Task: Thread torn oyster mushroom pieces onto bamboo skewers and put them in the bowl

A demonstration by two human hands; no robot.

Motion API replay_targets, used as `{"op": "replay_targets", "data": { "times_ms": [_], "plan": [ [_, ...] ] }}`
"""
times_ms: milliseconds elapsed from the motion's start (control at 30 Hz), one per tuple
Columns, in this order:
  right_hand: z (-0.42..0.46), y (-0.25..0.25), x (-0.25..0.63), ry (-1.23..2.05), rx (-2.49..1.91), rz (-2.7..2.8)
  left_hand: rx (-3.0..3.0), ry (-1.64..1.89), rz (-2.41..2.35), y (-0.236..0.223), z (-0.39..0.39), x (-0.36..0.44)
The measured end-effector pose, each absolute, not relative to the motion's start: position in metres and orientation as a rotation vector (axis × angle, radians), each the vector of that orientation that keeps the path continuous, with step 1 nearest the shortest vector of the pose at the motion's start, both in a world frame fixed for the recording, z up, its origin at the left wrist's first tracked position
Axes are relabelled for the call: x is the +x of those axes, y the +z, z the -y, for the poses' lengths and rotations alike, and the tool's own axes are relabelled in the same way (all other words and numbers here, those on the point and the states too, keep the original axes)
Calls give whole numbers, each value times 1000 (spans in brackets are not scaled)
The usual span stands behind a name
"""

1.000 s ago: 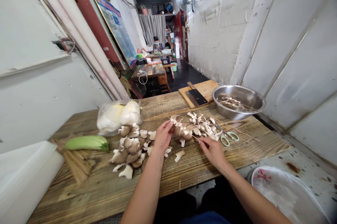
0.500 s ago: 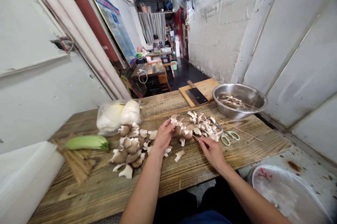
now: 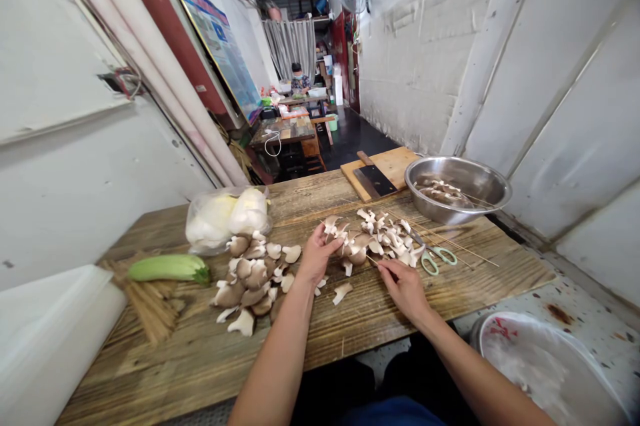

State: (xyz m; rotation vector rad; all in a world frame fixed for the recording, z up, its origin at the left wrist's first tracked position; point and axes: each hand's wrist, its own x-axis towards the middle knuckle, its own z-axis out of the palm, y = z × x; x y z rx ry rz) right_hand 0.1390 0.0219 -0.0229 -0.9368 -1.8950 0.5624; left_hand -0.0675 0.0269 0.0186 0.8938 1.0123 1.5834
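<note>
My left hand [image 3: 316, 254] rests on the wooden table [image 3: 350, 326] with its fingers curled on a mushroom piece [image 3: 334, 229] at the edge of a pile of cut mushrooms [image 3: 385, 239]. My right hand [image 3: 403, 283] pinches a thin bamboo skewer [image 3: 371, 259] whose tip points into that pile. A second heap of mushroom pieces [image 3: 253, 279] lies left of my left hand. Loose skewers [image 3: 455, 245] and green-handled scissors [image 3: 433, 258] lie to the right of the pile.
A steel bowl [image 3: 457, 187] with skewered mushrooms stands at the far right, beside a cutting board [image 3: 395, 166] with a cleaver [image 3: 374, 178]. A bag of white vegetables [image 3: 227, 216], a green squash [image 3: 167, 268] and a bundle of skewers [image 3: 150, 306] lie left. A lined bucket [image 3: 545, 366] sits lower right. A person sits far down the corridor.
My left fingers have curled tighter on the mushroom piece. My right hand has barely shifted. The view has tilted slightly.
</note>
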Motion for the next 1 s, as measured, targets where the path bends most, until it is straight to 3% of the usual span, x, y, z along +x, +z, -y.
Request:
{"op": "replay_targets", "data": {
  "times_ms": [1000],
  "plan": [
    [-35, -11, 163, 389, -914, 1863, 669, 1585, -961, 24, -24, -72]
  ]
}}
